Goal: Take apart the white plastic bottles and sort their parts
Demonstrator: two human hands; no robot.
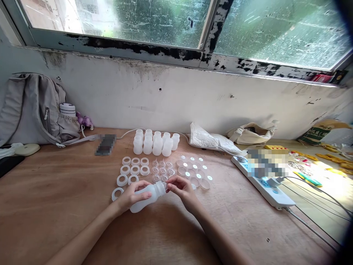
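My left hand (131, 197) is wrapped round a frosted white baby bottle (140, 207), tilted with its threaded neck up to the right. My right hand (182, 189) pinches a clear bottle nipple (166, 185) at the bottle's mouth; the fingers partly hide it, and I cannot tell how far it sits in the neck. Just beyond my hands lie rows of white screw rings (125, 170), more clear nipples (162, 170) and clear round caps (204, 183) with small pale dots. Several more frosted bottles (157, 144) stand upright behind them.
A white power strip (280, 198) with plugs and cables lies to the right. At the back are a white plastic package (205, 138), a cream bag (250, 133) and a phone-like dark slab (105, 144). A grey backpack (38, 106) leans at the left; yellow items (331, 159) lie far right.
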